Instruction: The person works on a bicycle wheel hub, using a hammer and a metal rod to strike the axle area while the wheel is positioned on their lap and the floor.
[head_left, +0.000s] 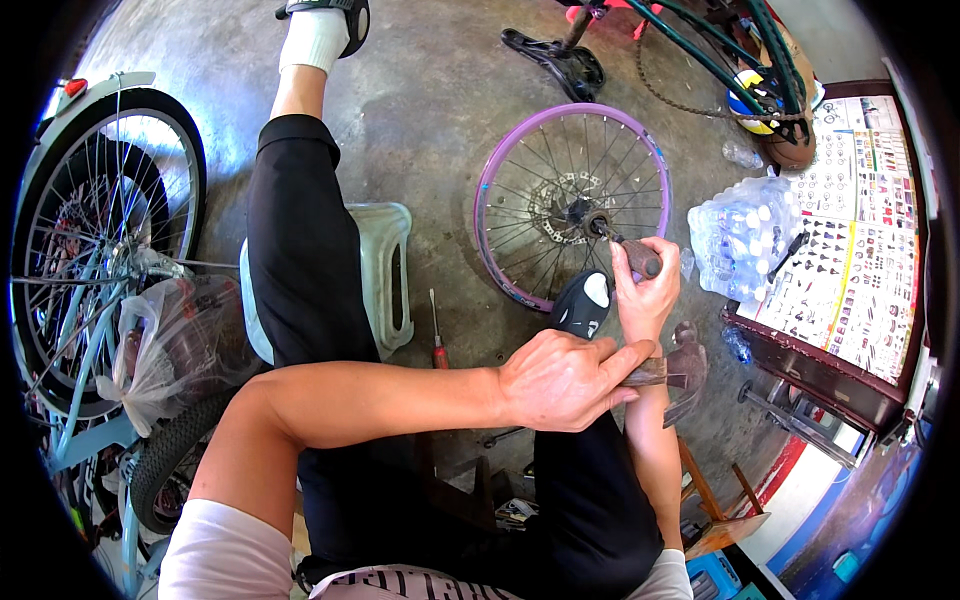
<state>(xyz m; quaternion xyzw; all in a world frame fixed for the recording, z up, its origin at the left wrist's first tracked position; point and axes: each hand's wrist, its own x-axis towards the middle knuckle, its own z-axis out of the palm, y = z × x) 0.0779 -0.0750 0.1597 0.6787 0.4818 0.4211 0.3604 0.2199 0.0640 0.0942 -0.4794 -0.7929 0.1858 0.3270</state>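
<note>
My left hand (560,380) is closed round the wooden handle of a claw hammer (688,372), whose rusty head is over my right forearm. My right hand (645,295) grips a tool with a thick brown wooden handle (642,260), like a screwdriver or chisel. Its metal shaft points at the hub (580,212) of a bicycle wheel; whether the tip touches is too small to tell. The wheel, with a purple rim (487,170), black spokes and a brake disc (548,200), lies flat on the floor. My shoe (582,305) is against its near edge.
A red-handled screwdriver (438,340) lies on the concrete floor beside a pale plastic stool (400,270). Left stands a light-blue bicycle (110,270) with a plastic bag (185,330). Bottled water (745,235) and a chart-topped table (850,260) are right. A dark bicycle frame (680,30) is beyond.
</note>
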